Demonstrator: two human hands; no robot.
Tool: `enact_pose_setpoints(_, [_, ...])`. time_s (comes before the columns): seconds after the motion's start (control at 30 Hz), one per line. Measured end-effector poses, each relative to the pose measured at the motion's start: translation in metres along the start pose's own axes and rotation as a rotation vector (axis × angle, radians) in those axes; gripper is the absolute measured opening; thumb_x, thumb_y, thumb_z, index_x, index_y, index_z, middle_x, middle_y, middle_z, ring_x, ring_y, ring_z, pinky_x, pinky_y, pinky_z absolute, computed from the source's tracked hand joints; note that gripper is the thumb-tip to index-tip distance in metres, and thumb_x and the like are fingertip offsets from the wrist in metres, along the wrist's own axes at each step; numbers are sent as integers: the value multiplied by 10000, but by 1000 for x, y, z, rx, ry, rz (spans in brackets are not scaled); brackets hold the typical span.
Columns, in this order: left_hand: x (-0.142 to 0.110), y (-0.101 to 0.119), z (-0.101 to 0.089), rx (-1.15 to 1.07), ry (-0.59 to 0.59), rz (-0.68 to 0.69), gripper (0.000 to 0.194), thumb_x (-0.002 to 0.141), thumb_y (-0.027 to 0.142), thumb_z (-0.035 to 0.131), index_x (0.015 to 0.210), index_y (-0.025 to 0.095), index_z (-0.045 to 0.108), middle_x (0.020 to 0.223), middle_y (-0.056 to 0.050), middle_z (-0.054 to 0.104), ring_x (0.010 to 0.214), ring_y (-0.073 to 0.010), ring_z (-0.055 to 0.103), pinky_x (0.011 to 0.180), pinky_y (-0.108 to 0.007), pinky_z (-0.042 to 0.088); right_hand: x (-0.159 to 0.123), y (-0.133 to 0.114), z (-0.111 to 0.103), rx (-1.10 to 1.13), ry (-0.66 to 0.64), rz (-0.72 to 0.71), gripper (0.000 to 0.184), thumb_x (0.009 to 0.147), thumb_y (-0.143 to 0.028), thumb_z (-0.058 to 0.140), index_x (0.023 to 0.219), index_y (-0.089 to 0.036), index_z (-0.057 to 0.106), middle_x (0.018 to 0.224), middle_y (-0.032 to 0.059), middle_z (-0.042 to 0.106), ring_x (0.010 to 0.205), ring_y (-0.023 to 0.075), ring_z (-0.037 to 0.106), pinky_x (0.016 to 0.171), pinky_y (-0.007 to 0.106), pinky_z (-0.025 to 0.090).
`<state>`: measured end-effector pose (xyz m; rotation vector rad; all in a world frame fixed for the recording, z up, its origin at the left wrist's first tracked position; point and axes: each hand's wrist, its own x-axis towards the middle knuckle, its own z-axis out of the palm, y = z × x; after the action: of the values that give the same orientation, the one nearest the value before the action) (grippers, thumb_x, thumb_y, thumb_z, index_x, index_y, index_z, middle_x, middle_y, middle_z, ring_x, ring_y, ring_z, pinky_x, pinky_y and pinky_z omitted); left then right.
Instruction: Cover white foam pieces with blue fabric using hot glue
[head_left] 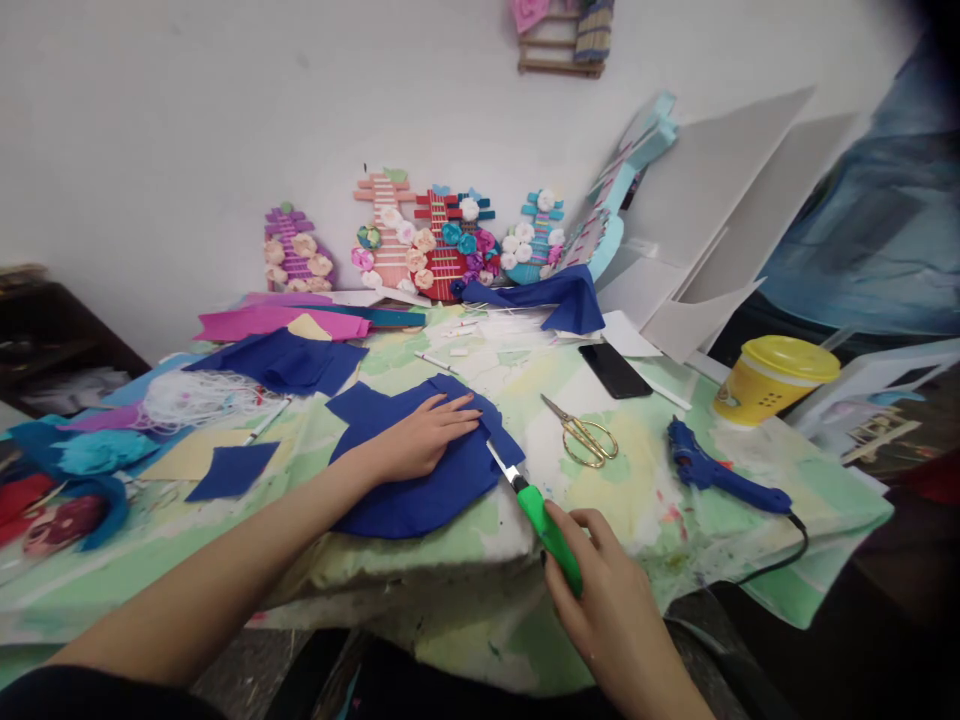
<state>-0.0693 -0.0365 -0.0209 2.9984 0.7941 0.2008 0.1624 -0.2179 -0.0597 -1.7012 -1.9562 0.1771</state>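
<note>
My left hand (420, 435) lies flat on a dark blue cut-out sheet (427, 505), its fingers stretched toward the right. The sheet has a rounded body and a tab at the upper left; I cannot tell whether it is paper or cloth. A green utility knife (550, 535) is gripped in my right hand (611, 590). Its blade points up and left, and the tip is at the sheet's right edge, close to my left fingertips. Gold-handled scissors (589, 440) lie to the right of the blade, touched by neither hand.
A blue glue gun (724, 480) with a cord, a black phone (615, 370) and a yellow-lidded cup (776, 380) are on the right. Folded blue material (285, 358) and white string (199, 398) lie left. Flower-decorated instrument-shaped crafts (442, 245) lean on the wall.
</note>
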Motion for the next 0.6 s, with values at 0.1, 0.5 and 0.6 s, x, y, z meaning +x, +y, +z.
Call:
enact_pose_setpoints(0.1, [-1,4,-2,-11,48,18,511,811,21,344,1225,232,558,1375,-60,496,1380,-216,282,1109,-526,227,3,4,-4,-6,-1,8,423,858,-193,396,1274,-172,466,1039,132,551,684,190,627,634,354,532])
enact_pose_setpoints(0.5, [25,121,23,397,348,-260,220,849,110,441,989,122,609,1052,-162,612,966,-300,532,790,-457,419,11,13,-9,100,-38,31,398,847,-162,417,1239,-146,481,1055,129,540,877,228,611,787,390,511])
enact_pose_setpoints(0.6, [31,119,30,444,353,-326,184,846,110,443,908,126,616,938,-159,615,849,-286,526,696,-430,409,11,13,-12,128,-52,36,390,845,-149,417,1229,-152,482,1059,119,538,895,222,605,813,387,502])
